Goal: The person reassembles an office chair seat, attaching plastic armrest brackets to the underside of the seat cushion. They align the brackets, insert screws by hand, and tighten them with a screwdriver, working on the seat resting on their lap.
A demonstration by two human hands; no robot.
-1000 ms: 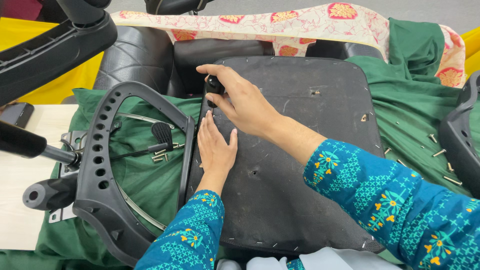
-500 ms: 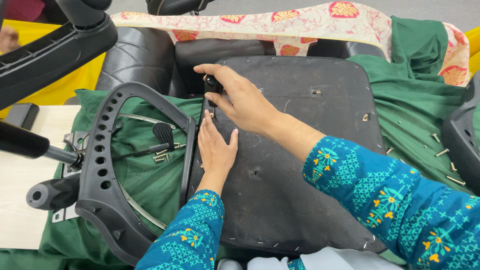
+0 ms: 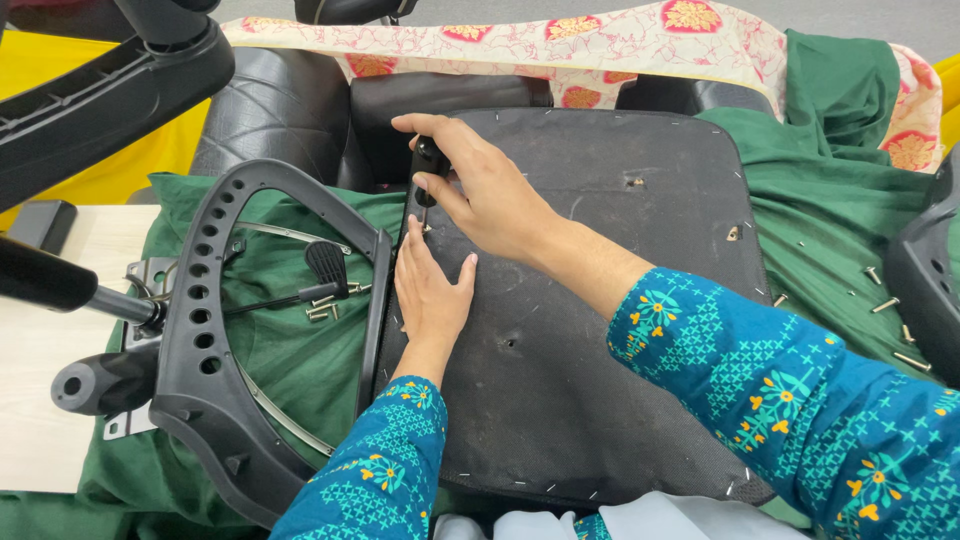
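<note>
While a green cloth is covering most of the work surface, a pale tabletop is showing bare at the left edge and a floral-printed fabric is draping across the far side, over black leather cushions. Lying upside down on the cloth, in the middle of the view, is a black seat base, its fabric underside edged with staples. Just to its left a black perforated armrest frame is resting, with a small heap of screws inside its loop; more loose screws are lying on the cloth at the right. A black chair arm is crossing the upper left corner.

The left hand is lying flat on the left margin of the seat base, palm down, fingers stretched together and pointing away from the person, closed on nothing. The right hand is reaching across from the right, its patterned teal sleeve angled over the base, with thumb and fingers clamped round a small black tool handle held at the base's upper left edge, just beyond the left fingertips.
</note>
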